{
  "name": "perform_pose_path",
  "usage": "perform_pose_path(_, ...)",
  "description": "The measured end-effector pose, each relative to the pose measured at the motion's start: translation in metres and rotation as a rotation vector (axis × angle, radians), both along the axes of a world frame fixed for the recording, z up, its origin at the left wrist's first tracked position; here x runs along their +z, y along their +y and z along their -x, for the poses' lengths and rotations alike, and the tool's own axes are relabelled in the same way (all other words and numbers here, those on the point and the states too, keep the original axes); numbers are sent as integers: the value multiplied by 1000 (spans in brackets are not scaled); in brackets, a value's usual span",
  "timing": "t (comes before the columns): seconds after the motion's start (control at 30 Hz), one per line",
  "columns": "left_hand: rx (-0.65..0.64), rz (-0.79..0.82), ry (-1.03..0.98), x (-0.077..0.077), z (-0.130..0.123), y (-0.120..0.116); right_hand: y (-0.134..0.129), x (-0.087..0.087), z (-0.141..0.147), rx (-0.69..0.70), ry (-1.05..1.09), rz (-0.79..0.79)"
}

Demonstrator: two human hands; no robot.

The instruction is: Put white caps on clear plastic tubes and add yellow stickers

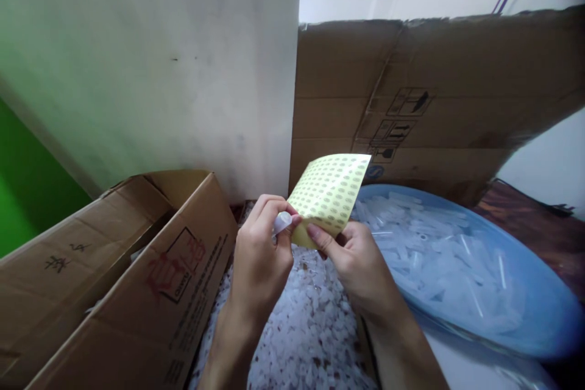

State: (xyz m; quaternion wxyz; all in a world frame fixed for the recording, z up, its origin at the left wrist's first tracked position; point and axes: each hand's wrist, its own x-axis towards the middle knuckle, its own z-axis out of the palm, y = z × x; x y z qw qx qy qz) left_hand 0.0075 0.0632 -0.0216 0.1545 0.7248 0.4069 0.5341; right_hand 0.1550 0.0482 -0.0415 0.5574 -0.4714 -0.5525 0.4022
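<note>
a small whitish tube (283, 220) is grasped by the left hand (261, 242), close beside a yellow sheet (333, 186) with rows of printed marks. the sheet is pinched by the right hand (354, 251), between an open cardboard box (201, 292) and a blue basin (551, 311) where many translucent tubes (439, 250) are contained.

A pale yellow sheet (329, 187), covered in rows of small dark oval marks, bows in a shallow curve, its far edge raised and its near edge pinched in the right hand (355, 251). A small translucent whitish tube (283, 220) sits tilted in the left hand (264, 239), round end showing, just beside the sheet's left corner.
</note>
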Motion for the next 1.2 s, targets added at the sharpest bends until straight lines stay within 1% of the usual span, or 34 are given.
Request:
perform_pose_path(0.23,-43,135,-67,7,10,-3,-4,5,-3,-7,51,15)
perform_pose_path(0.37,-80,125,-65,10,15,-3,-7,12,-3,45,83,-2)
perform_pose_path(0.43,-107,119,-50,11,16,-4,-9,15,-3,67,73,-6)
perform_pose_path(0.53,-117,98,-5,12,16,-5,-10,16,-2,65,31,10)
perform_pose_path(0.7,-125,65,71,11,16,-6,-9,15,-4,49,10,16)
perform_pose_path(0.97,-113,61,44,10,17,-3,-8,14,-4,71,-2,-9)
perform_pose_path(1.1,-109,85,59,10,17,-4,-6,11,-4,67,-41,14)
perform_pose_path(1.2,-111,95,68,11,17,-4,-5,11,-3,63,0,5)
